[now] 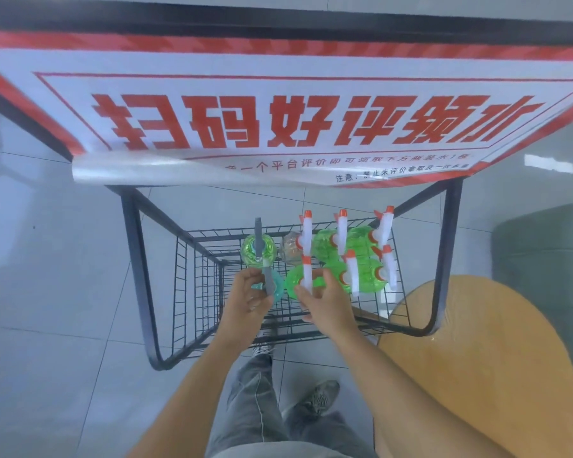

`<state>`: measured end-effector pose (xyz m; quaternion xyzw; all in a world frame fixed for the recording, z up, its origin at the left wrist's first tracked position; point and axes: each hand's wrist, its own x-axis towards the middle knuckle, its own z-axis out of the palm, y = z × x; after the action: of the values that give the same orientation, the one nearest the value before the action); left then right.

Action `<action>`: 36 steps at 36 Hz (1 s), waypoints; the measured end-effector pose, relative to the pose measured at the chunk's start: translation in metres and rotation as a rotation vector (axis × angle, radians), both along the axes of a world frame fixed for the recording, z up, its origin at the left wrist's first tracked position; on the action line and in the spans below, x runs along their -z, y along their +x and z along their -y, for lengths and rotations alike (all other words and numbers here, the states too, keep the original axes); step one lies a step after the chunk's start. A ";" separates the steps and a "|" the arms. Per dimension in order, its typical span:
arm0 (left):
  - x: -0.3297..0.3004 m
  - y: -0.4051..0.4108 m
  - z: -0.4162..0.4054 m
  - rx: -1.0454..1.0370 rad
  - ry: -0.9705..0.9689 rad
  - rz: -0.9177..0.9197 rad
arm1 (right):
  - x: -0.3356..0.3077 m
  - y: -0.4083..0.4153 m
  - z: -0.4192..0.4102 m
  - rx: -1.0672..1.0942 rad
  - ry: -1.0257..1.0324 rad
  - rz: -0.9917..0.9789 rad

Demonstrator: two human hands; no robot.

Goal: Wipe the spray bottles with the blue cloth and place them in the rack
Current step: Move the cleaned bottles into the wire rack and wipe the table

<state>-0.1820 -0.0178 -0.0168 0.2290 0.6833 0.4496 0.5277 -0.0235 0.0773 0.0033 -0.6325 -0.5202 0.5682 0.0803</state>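
Observation:
A black wire rack basket (199,279) holds several green spray bottles with white-and-orange triggers (341,242). One green bottle with a grey trigger (258,249) stands at the basket's left. My left hand (248,299) grips a teal bottle with a grey trigger (272,285) just in front of it. My right hand (325,305) holds the white trigger head of a green bottle (306,276) over the basket's front. No blue cloth is in view.
A large white-and-red sign (278,120) on a black frame overhangs the rack's far side. A round wooden table (477,358) is at the right. A green seat (543,246) lies beyond it. My legs and shoes stand on the grey tiled floor.

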 end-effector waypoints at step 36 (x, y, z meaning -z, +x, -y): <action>-0.068 0.010 -0.035 0.021 0.230 -0.323 | -0.076 0.049 -0.002 -0.130 0.353 0.047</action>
<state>-0.1718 0.0173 0.0514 0.3641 0.7007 0.4767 0.3863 0.0254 0.0788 0.0789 -0.5867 -0.6532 0.4575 0.1411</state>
